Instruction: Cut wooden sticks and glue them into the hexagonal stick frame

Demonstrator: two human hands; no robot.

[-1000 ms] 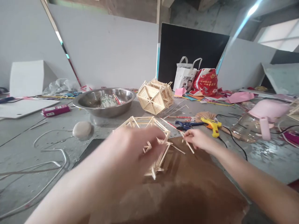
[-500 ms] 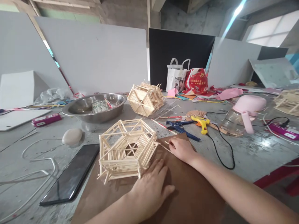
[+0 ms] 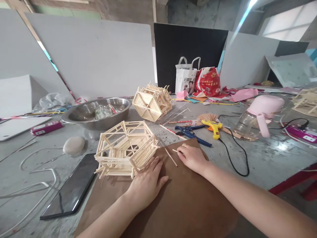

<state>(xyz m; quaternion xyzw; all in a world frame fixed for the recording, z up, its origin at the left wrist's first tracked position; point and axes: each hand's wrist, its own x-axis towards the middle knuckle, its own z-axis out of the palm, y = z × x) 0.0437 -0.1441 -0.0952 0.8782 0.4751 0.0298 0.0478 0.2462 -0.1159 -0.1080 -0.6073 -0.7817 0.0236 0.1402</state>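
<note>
My left hand (image 3: 148, 180) lies flat with its fingers stretched out, its fingertips against the lower right side of a stick-built hexagonal frame (image 3: 127, 150). That frame is made of pale thin wooden sticks and rests on a brown sheet (image 3: 193, 201). My right hand (image 3: 192, 156) is closed in a pinch on a short thin wooden stick (image 3: 176, 151), whose tip points left. Between the two hands a loose wooden stick (image 3: 171, 157) lies on the brown sheet. A second stick frame (image 3: 152, 104) sits tilted farther back.
Left of the sheet are a black phone (image 3: 71, 188), a whitish rounded object (image 3: 74, 145) and a steel basin (image 3: 99, 122). Blue cutting pliers (image 3: 192, 134), a yellow glue gun (image 3: 214, 127) with a black cord and a pink-lidded jug (image 3: 257, 115) stand behind and right of my right hand.
My left hand and the near stick frame have shifted left, away from the loose stick, which now lies apart from the frame. My right hand keeps its pinch in nearly the same place.
</note>
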